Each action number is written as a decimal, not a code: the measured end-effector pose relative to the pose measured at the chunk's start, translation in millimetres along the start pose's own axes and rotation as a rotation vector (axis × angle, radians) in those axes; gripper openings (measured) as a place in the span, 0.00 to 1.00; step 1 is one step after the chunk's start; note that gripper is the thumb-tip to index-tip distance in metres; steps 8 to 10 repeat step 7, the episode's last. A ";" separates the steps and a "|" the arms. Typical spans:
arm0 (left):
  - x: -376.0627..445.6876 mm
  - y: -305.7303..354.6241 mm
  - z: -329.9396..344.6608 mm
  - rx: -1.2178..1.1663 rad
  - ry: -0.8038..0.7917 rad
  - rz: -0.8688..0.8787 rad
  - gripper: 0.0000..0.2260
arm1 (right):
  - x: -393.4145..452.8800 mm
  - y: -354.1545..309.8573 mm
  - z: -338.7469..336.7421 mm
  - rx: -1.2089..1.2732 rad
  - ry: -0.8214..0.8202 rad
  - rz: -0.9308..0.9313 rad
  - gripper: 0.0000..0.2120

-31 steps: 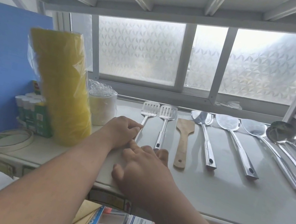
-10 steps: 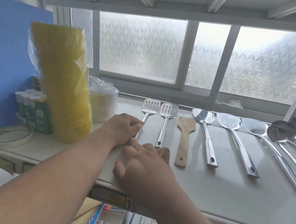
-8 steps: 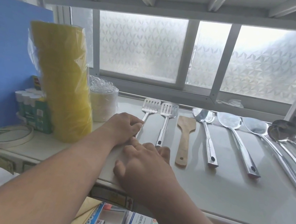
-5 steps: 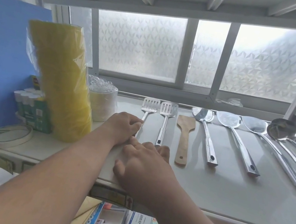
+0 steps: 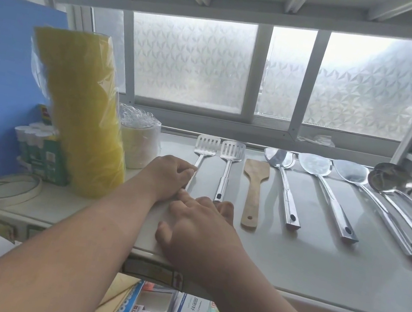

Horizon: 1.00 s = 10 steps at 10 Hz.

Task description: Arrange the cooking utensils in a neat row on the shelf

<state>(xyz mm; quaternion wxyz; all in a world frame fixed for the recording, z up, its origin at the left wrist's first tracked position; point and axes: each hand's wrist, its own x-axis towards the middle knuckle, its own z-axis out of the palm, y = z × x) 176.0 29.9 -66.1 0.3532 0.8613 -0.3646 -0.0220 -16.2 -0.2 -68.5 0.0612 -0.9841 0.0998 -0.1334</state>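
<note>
Across the wide pale grey metal shelf (image 5: 289,271), below a frosted patterned window (image 5: 190,59), the cooking utensils lie side by side with their heads toward the window. At the left stands a tall yellow roll wrapped in clear plastic (image 5: 82,109), and beside it a shorter white roll in plastic film (image 5: 139,145). The left hand (image 5: 169,174) rests on the shelf with curled fingers that grip the handle of the first slotted steel spatula (image 5: 206,147). The right hand (image 5: 199,227) lies flat and relaxed near the front edge; its fingertips reach the handle end of the second slotted steel spatula (image 5: 230,157). To the right follow a brown wooden spatula (image 5: 255,180), three long steel turners (image 5: 319,168) and two steel ladles (image 5: 387,181), the ladles overlapping at the far right. A flat ring of pale tape (image 5: 8,189) lies at the left front.
</note>
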 end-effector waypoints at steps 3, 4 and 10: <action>2.6 -1.9 1.1 0.001 0.006 0.009 0.13 | 0.4 -0.1 0.4 -0.003 -0.004 0.001 0.21; 3.0 -4.0 1.6 0.001 0.001 0.012 0.13 | 1.4 -0.5 0.8 -0.002 -0.005 0.004 0.21; -6.7 3.8 1.1 -0.070 0.094 0.065 0.08 | -2.5 1.1 -0.4 0.065 0.157 0.023 0.25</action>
